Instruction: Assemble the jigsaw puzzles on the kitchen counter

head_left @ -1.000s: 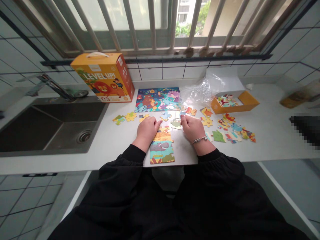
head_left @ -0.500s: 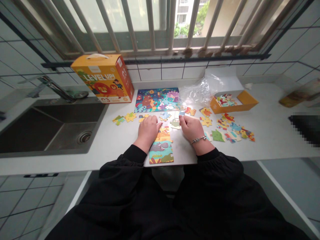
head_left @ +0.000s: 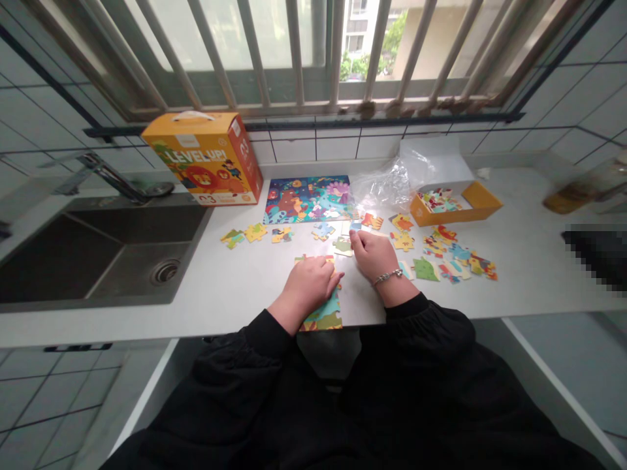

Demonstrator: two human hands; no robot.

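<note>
My left hand (head_left: 309,285) lies palm down across a partly joined jigsaw strip (head_left: 324,320), its fingers resting on the pieces and covering most of the picture. To its right, my right hand (head_left: 376,256), with a bracelet at the wrist, is closed in a fist on the counter. Whatever it may hold is hidden. Just left of that fist is a green puzzle piece (head_left: 342,246). A pale blue piece (head_left: 323,230) and a yellow-and-grey piece (head_left: 281,235) lie beyond my left hand. Past my right wrist sits a green leaf-like piece (head_left: 426,269).
Behind the loose pieces lies a dark blue picture puzzle (head_left: 307,199). A crumpled clear plastic bag (head_left: 385,186) touches an open orange box (head_left: 458,212) with pieces inside. An orange carton (head_left: 203,160) stands beside the sink (head_left: 132,297). More pieces (head_left: 460,253) lie at right.
My left hand has come down and right, from the top edge of the joined strip onto its middle, uncovering the yellow-and-grey piece. My right hand stays nearly in place.
</note>
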